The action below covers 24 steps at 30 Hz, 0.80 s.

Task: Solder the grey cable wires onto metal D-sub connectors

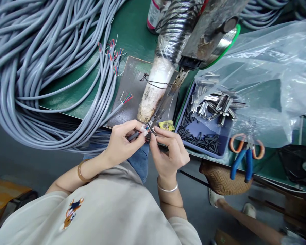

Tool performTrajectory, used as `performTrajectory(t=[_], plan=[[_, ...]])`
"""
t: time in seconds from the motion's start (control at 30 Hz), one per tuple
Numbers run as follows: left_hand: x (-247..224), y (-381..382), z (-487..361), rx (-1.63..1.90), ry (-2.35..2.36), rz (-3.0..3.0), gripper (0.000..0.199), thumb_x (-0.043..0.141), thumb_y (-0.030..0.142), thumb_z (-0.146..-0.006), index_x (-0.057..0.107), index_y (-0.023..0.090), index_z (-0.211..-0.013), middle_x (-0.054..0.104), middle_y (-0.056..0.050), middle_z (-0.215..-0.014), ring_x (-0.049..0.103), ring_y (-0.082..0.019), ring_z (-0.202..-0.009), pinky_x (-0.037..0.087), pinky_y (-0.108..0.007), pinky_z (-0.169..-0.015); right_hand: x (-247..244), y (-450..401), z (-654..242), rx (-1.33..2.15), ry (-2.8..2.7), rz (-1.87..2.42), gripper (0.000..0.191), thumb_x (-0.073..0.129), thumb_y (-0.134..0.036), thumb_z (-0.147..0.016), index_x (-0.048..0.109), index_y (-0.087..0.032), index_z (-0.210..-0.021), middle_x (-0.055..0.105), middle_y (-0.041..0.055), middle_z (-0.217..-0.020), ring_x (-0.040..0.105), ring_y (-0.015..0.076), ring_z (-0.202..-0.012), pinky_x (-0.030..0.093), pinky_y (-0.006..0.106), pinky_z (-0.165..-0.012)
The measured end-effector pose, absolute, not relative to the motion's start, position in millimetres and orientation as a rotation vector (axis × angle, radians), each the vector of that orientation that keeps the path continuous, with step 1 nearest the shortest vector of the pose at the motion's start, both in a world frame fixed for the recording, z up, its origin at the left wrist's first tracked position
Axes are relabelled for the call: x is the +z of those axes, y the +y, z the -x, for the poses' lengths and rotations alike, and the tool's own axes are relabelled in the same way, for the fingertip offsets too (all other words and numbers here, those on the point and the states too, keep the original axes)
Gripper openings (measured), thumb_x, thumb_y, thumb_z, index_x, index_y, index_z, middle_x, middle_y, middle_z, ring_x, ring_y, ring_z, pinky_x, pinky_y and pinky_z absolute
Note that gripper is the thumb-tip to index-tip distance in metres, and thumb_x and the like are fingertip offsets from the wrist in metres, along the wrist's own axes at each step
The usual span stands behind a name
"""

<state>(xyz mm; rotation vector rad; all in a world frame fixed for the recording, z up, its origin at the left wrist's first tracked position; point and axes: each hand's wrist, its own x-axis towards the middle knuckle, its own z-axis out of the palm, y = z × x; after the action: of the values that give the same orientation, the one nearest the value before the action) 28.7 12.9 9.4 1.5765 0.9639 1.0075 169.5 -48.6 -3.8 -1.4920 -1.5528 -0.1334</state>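
Note:
Pinched in my left hand [126, 139] is the stripped end of a grey cable [133, 136], its coloured wires fanned at the fingertips. My right hand [169, 148] closes thumb and finger on a small metal connector [150, 127] with a row of pins. The wire ends meet the connector between both hands, though fingers hide part of the contact. Just above them a soldering iron [172, 90] points its tip down, beside the mouth of a white-wrapped flexible duct [153, 92]. A yellow sponge piece [166, 125] lies right of the connector.
Grey cable bundles [28, 68] cover the left side. On the right, a blue tray [220, 149] holds black tubes and a plastic bag [265, 85] of connectors. Pliers [242, 163] and orange-handled scissors [259, 149] overhang the table edge. Another person's leg [247, 223] shows below.

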Motion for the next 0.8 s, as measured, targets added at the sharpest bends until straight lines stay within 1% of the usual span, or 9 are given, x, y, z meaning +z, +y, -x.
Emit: performTrajectory(t=[0.13, 0.2, 0.27, 0.33, 0.37, 0.5, 0.6, 0.67, 0.8], plan=[[8.6, 11.8, -27.9, 0.94, 0.971, -1.521, 0.006, 0.064, 0.013, -0.082, 0.062, 0.016, -0.077, 0.066, 0.0, -0.074, 0.047, -0.005, -0.049, 0.034, -0.018, -0.046, -5.8, -51.5, -171.7, -0.098, -1.57, 1.48, 0.018, 0.075, -0.011, -0.089, 0.063, -0.024, -0.093, 0.082, 0.0038, -0.098, 0.079, 0.0164, -0.087, 0.064, 0.027, -0.077], [9.1, 10.6, -27.3, 0.893, 0.961, -1.49, 0.005, 0.064, 0.014, -0.082, 0.063, 0.016, -0.077, 0.068, -0.002, -0.077, 0.049, -0.005, -0.051, 0.036, -0.018, -0.047, -5.2, -55.6, -175.2, -0.057, -1.546, 1.481, 0.014, 0.072, -0.013, -0.092, 0.064, -0.024, -0.098, 0.081, 0.0023, -0.095, 0.079, 0.0158, -0.083, 0.063, 0.026, -0.074], [10.0, 8.9, -26.3, 0.845, 0.945, -1.48, 0.006, 0.065, 0.015, -0.081, 0.062, 0.015, -0.076, 0.07, -0.003, -0.079, 0.048, -0.005, -0.051, 0.036, -0.018, -0.047, -2.2, -61.0, -180.9, -0.058, -1.516, 1.508, 0.01, 0.068, -0.016, -0.095, 0.066, -0.024, -0.101, 0.079, -0.001, -0.086, 0.075, 0.0133, -0.067, 0.059, 0.024, -0.063], [11.0, 6.6, -24.8, 0.81, 0.924, -1.497, 0.007, 0.066, 0.015, -0.08, 0.062, 0.015, -0.074, 0.071, -0.003, -0.079, 0.047, -0.005, -0.051, 0.036, -0.018, -0.047, 3.0, -66.5, -187.6, -0.087, -1.561, 1.546, 0.007, 0.068, -0.02, -0.097, 0.069, -0.025, -0.101, 0.075, -0.0042, -0.075, 0.064, 0.01, -0.051, 0.052, 0.023, -0.054], [11.4, 5.4, -24.0, 0.799, 0.912, -1.511, 0.006, 0.066, 0.015, -0.08, 0.062, 0.015, -0.074, 0.071, -0.003, -0.079, 0.048, -0.005, -0.052, 0.037, -0.018, -0.048, 6.0, -68.7, -190.7, -0.086, -1.627, 1.551, 0.006, 0.069, -0.021, -0.096, 0.07, -0.025, -0.101, 0.074, -0.0049, -0.072, 0.059, 0.0091, -0.047, 0.05, 0.023, -0.053], [12.5, 0.7, -20.2, 0.81, 0.841, -1.591, 0.006, 0.064, 0.013, -0.08, 0.063, 0.016, -0.075, 0.071, -0.002, -0.077, 0.048, -0.006, -0.053, 0.036, -0.018, -0.049, 13.9, -73.8, -197.8, 0.005, -1.921, 1.464, 0.008, 0.069, -0.019, -0.096, 0.071, -0.022, -0.103, 0.069, -0.0046, -0.066, 0.054, 0.0089, -0.05, 0.043, 0.025, -0.054], [12.5, -2.0, -17.4, 0.847, 0.815, -1.673, 0.008, 0.063, 0.01, -0.08, 0.062, 0.016, -0.075, 0.071, -0.001, -0.075, 0.043, -0.005, -0.052, 0.033, -0.018, -0.048, 13.9, -75.8, -197.7, -0.021, -1.98, 1.451, 0.01, 0.067, -0.018, -0.097, 0.072, -0.019, -0.105, 0.061, -0.0059, -0.06, 0.048, 0.0094, -0.049, 0.037, 0.027, -0.053], [11.7, -3.1, -15.6, 0.855, 0.808, -1.711, 0.008, 0.063, 0.009, -0.08, 0.063, 0.016, -0.075, 0.071, -0.001, -0.076, 0.041, -0.005, -0.051, 0.032, -0.018, -0.047, 13.9, -77.1, -196.3, -0.057, -2.003, 1.459, 0.011, 0.067, -0.018, -0.097, 0.073, -0.019, -0.107, 0.06, -0.006, -0.059, 0.047, 0.0097, -0.05, 0.036, 0.028, -0.054], [9.0, -4.1, -12.7, 0.87, 0.775, -1.733, 0.009, 0.062, 0.009, -0.08, 0.063, 0.016, -0.075, 0.071, -0.001, -0.075, 0.049, -0.006, -0.055, 0.036, -0.018, -0.049, 18.6, -78.4, -191.9, -0.117, -2.067, 1.477, 0.009, 0.066, -0.019, -0.098, 0.071, -0.019, -0.106, 0.061, -0.0058, -0.06, 0.045, 0.0094, -0.051, 0.036, 0.027, -0.055]])
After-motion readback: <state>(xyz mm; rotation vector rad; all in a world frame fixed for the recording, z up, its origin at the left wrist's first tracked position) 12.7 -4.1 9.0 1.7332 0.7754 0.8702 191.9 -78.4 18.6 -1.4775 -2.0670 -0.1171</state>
